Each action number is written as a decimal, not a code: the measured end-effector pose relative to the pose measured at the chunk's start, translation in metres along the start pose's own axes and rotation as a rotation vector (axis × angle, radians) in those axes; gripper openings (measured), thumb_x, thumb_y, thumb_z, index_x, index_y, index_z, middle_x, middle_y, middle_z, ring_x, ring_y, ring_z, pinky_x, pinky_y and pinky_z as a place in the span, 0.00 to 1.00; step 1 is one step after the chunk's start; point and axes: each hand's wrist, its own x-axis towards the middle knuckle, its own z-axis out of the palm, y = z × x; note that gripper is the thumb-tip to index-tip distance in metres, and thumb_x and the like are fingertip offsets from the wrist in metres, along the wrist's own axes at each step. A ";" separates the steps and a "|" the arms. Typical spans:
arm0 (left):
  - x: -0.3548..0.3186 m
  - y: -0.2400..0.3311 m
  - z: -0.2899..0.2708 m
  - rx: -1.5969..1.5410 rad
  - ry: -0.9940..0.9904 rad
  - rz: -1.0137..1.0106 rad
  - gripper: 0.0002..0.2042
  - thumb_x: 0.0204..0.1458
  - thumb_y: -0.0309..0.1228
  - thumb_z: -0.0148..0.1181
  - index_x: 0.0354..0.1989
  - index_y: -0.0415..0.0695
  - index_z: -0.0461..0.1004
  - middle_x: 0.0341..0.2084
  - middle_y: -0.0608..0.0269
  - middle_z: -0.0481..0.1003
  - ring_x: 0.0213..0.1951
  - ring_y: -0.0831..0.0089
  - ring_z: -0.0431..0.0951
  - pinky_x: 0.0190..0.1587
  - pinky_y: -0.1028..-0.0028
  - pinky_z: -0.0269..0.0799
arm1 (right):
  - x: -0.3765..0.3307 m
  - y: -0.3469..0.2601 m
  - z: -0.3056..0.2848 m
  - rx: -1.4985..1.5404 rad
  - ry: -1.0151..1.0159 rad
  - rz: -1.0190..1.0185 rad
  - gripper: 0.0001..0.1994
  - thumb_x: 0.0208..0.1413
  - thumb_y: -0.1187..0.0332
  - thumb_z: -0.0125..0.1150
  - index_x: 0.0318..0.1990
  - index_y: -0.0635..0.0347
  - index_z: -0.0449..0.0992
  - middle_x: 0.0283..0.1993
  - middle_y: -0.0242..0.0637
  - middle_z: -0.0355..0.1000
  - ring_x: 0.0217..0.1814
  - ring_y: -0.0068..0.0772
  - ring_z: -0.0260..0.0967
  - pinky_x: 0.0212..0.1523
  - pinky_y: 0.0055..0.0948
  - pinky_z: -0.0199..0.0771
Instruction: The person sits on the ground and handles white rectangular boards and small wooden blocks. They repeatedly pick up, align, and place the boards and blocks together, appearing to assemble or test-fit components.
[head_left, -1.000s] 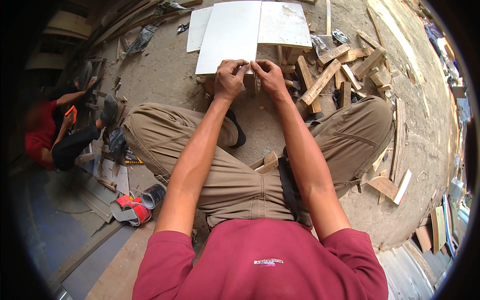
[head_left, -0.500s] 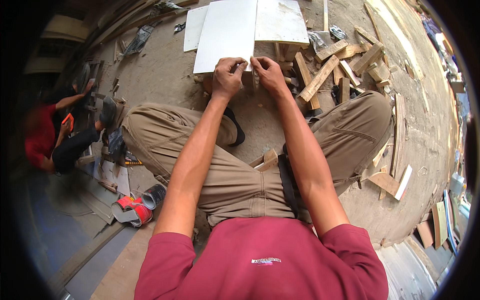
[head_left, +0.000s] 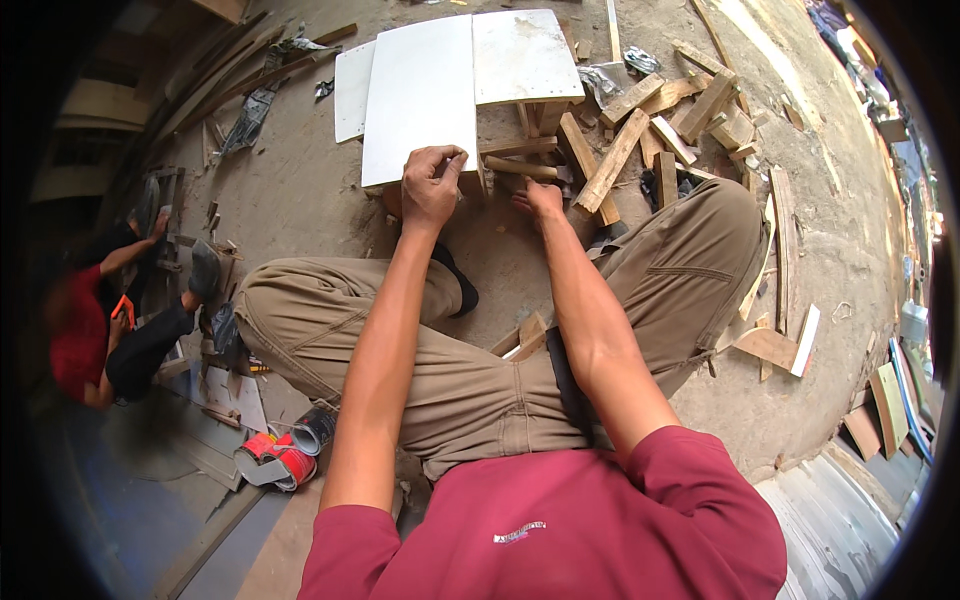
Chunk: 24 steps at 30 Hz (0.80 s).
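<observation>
My left hand point(head_left: 430, 190) is closed in a pinch at the near right corner of a long white board point(head_left: 418, 90). Whatever its fingertips hold is too small to make out. The board lies sloping over a low wooden support, between a narrower white panel point(head_left: 352, 92) on the left and a stained white panel point(head_left: 525, 55) on the right. My right hand point(head_left: 540, 198) is low beside the support, its fingers apart and pointing left. Just above it a rounded wooden handle point(head_left: 522, 168) sticks out; its far end is hidden.
Offcuts of timber point(head_left: 612, 160) are heaped to the right of the panels. Red paint cans point(head_left: 285, 462) and a dark can point(head_left: 314, 430) lie at lower left. Another person in a red shirt point(head_left: 78, 340) sits at far left. A long plank point(head_left: 786, 245) lies on the right.
My right hand has left the board's edge and dropped down and to the right, near the rounded handle. My left hand stays pinched at the board. The whole view has shifted slightly.
</observation>
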 end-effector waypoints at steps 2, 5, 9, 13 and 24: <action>-0.001 -0.002 0.000 -0.003 0.006 0.018 0.04 0.52 0.28 0.64 0.32 0.41 0.81 0.29 0.60 0.80 0.38 0.64 0.75 0.42 0.68 0.71 | 0.009 -0.003 -0.003 0.102 0.034 0.029 0.22 0.64 0.63 0.55 0.55 0.77 0.65 0.45 0.55 0.75 0.40 0.49 0.79 0.37 0.36 0.85; -0.001 -0.001 -0.004 0.003 0.013 0.000 0.04 0.51 0.28 0.65 0.31 0.41 0.81 0.29 0.60 0.79 0.38 0.65 0.75 0.42 0.68 0.71 | 0.021 -0.017 -0.002 0.391 0.091 0.139 0.19 0.65 0.66 0.52 0.60 0.66 0.64 0.48 0.55 0.73 0.43 0.49 0.78 0.39 0.39 0.86; 0.002 -0.003 -0.007 -0.004 0.002 0.037 0.03 0.50 0.26 0.65 0.31 0.40 0.80 0.29 0.60 0.79 0.36 0.64 0.76 0.41 0.68 0.71 | 0.057 -0.021 -0.002 0.582 0.060 0.225 0.19 0.65 0.65 0.52 0.61 0.57 0.63 0.48 0.55 0.72 0.41 0.48 0.77 0.39 0.43 0.86; 0.002 0.002 -0.011 0.003 -0.048 0.001 0.05 0.52 0.29 0.65 0.33 0.41 0.80 0.32 0.59 0.80 0.42 0.63 0.77 0.47 0.68 0.71 | 0.093 -0.013 -0.006 0.605 0.086 0.264 0.08 0.65 0.64 0.52 0.45 0.55 0.71 0.29 0.35 0.73 0.30 0.28 0.75 0.27 0.27 0.81; 0.004 0.003 -0.009 -0.002 -0.052 -0.006 0.04 0.51 0.27 0.64 0.32 0.41 0.80 0.31 0.61 0.80 0.40 0.64 0.76 0.47 0.68 0.70 | 0.086 -0.010 -0.039 0.470 0.073 0.370 0.09 0.62 0.67 0.52 0.29 0.58 0.68 0.21 0.31 0.65 0.24 0.32 0.70 0.32 0.37 0.82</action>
